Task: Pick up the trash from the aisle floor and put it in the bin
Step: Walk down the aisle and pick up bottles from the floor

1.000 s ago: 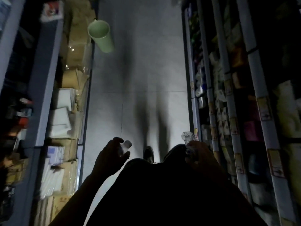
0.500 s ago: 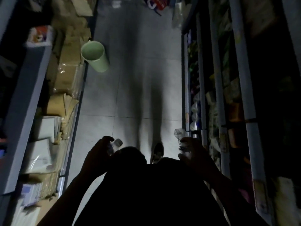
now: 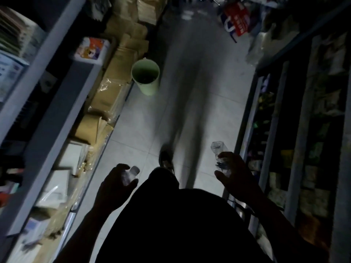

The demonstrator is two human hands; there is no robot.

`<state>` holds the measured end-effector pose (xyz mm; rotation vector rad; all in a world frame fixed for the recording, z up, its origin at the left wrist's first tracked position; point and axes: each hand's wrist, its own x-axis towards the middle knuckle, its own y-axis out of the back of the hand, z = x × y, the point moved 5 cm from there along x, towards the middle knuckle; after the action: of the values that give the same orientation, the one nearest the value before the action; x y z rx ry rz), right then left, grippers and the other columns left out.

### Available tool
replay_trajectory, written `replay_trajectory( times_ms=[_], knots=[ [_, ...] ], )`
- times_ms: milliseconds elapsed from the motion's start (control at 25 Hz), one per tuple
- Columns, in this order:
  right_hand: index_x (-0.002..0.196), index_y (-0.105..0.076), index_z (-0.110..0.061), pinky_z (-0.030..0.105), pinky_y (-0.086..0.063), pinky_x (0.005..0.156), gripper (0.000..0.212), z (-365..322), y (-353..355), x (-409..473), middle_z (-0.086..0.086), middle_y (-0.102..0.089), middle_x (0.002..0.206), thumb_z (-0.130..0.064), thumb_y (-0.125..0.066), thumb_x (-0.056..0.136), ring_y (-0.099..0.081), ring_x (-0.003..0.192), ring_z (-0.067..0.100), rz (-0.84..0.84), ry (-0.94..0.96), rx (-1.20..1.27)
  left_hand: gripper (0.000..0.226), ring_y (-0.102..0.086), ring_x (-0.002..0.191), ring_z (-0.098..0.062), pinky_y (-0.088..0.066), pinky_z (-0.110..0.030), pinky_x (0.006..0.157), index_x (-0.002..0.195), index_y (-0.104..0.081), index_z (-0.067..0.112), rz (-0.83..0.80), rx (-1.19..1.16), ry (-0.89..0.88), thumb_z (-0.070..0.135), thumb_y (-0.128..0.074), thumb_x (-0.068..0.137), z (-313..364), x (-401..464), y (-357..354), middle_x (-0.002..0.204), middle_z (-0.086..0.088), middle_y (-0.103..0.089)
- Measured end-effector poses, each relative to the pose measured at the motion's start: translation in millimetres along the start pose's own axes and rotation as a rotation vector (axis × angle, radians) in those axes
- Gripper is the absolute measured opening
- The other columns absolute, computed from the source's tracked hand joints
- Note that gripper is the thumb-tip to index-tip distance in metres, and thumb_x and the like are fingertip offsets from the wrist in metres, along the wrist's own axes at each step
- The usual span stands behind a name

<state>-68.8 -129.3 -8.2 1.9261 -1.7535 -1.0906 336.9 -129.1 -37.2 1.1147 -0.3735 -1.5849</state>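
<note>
We cannot identify the dark contents inside the pale green plastic bin (image 3: 145, 76). Motion blur obscures the red-and-white printed bag (image 3: 236, 20), cut off at the top edge.

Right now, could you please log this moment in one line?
left hand: holds bottle | right hand: holds crushed bottle | bin: ahead, upright

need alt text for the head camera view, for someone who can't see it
Seen from above in a dim shop aisle, a person carries a clear plastic bottle in each hand: a white-capped bottle in the left hand and a crumpled bottle in the right hand. A pale green bin stands ahead on the tiled floor, beside cardboard boxes.
</note>
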Motion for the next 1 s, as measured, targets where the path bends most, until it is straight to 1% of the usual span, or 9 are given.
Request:
replay_trajectory(
  times_ms=[80, 200, 320, 480, 520, 640, 720, 840, 1000],
  knots=[
    [0.121, -0.050, -0.057, 0.017, -0.051, 0.090, 0.050, -20, 6, 36, -0.002, -0.057, 0.123, -0.033, -0.076, 0.085, -0.057, 0.108, -0.016, 0.009, 0.007, 0.016, 0.054, -0.064, 0.086, -0.015, -0.051, -0.032, 0.071, 0.122, -0.056, 0.028, 0.014, 0.016, -0.079, 0.044, -0.082, 0.077, 27, 53, 25, 0.101, 0.013, -0.059],
    [0.121, -0.038, -0.075, 0.041, -0.058, 0.090, 0.051, -23, 9, 82, -0.002, -0.055, 0.124, -0.072, -0.067, 0.078, -0.067, 0.108, 0.013, 0.008, -0.020, 0.045, 0.057, -0.063, 0.086, -0.012, -0.051, -0.030, 0.072, 0.126, -0.054, 0.027, -0.013, 0.077, -0.203, 0.045, -0.080, 0.079, 72, 135, 57, 0.110, 0.011, -0.060],
    [0.119, -0.036, -0.080, 0.050, -0.059, 0.087, 0.055, -21, 13, 122, -0.001, -0.054, 0.124, -0.063, -0.064, 0.074, -0.068, 0.106, 0.023, 0.006, -0.099, 0.060, 0.056, -0.061, 0.087, -0.013, -0.051, -0.029, 0.071, 0.127, -0.054, 0.025, -0.002, 0.091, -0.247, 0.044, -0.079, 0.080, 109, 203, 79, 0.111, 0.009, -0.060],
    [0.119, -0.046, -0.061, 0.010, -0.049, 0.087, 0.060, -36, 41, 207, 0.006, -0.057, 0.124, -0.026, -0.078, 0.082, -0.060, 0.104, -0.015, 0.046, -0.121, 0.100, 0.057, -0.058, 0.086, -0.010, -0.041, -0.019, 0.065, 0.128, -0.053, 0.024, -0.004, 0.092, -0.236, 0.042, -0.080, 0.081, 152, 290, 92, 0.110, 0.011, -0.057],
    [0.120, -0.045, -0.061, 0.013, -0.050, 0.088, 0.063, -39, 47, 234, 0.007, -0.056, 0.124, -0.024, -0.080, 0.082, -0.062, 0.103, -0.010, 0.035, -0.105, 0.092, 0.056, -0.058, 0.087, -0.010, -0.041, -0.019, 0.065, 0.127, -0.053, 0.023, -0.014, 0.082, -0.219, 0.041, -0.080, 0.081, 160, 307, 92, 0.111, 0.010, -0.057],
    [0.119, -0.036, -0.077, 0.038, -0.058, 0.088, 0.058, -50, 70, 331, -0.004, -0.050, 0.126, -0.056, -0.072, 0.079, -0.065, 0.107, 0.008, -0.064, -0.063, 0.118, 0.055, -0.061, 0.090, -0.013, -0.047, -0.023, 0.070, 0.126, -0.052, 0.024, -0.015, 0.036, -0.142, 0.042, -0.079, 0.081, 186, 360, 98, 0.110, 0.010, -0.056],
    [0.125, -0.040, -0.068, 0.043, -0.058, 0.088, 0.056, -68, 84, 389, -0.009, -0.050, 0.128, -0.048, -0.071, 0.082, -0.066, 0.108, 0.014, -0.105, -0.007, 0.109, 0.054, -0.061, 0.087, -0.007, -0.046, -0.021, 0.070, 0.125, -0.051, 0.024, -0.009, -0.016, -0.054, 0.043, -0.078, 0.082, 202, 384, 103, 0.108, 0.010, -0.056],
    [0.136, -0.050, -0.033, 0.036, -0.055, 0.092, 0.058, -105, 99, 476, -0.003, -0.052, 0.131, -0.030, -0.078, 0.085, -0.062, 0.112, 0.018, -0.257, 0.027, 0.036, 0.057, -0.057, 0.083, 0.004, -0.040, -0.011, 0.068, 0.120, -0.049, 0.025, 0.045, -0.131, 0.060, 0.052, -0.077, 0.078, 223, 424, 116, 0.100, 0.012, -0.057],
    [0.133, -0.048, -0.032, 0.021, -0.054, 0.083, 0.061, -145, 90, 557, -0.010, -0.051, 0.125, -0.024, -0.078, 0.080, -0.062, 0.107, 0.004, -0.362, 0.070, 0.067, 0.058, -0.061, 0.084, -0.011, -0.049, -0.031, 0.072, 0.116, -0.046, 0.027, 0.042, -0.419, 0.300, 0.038, -0.083, 0.074, 213, 476, 127, 0.096, 0.005, -0.061]
  ],
)
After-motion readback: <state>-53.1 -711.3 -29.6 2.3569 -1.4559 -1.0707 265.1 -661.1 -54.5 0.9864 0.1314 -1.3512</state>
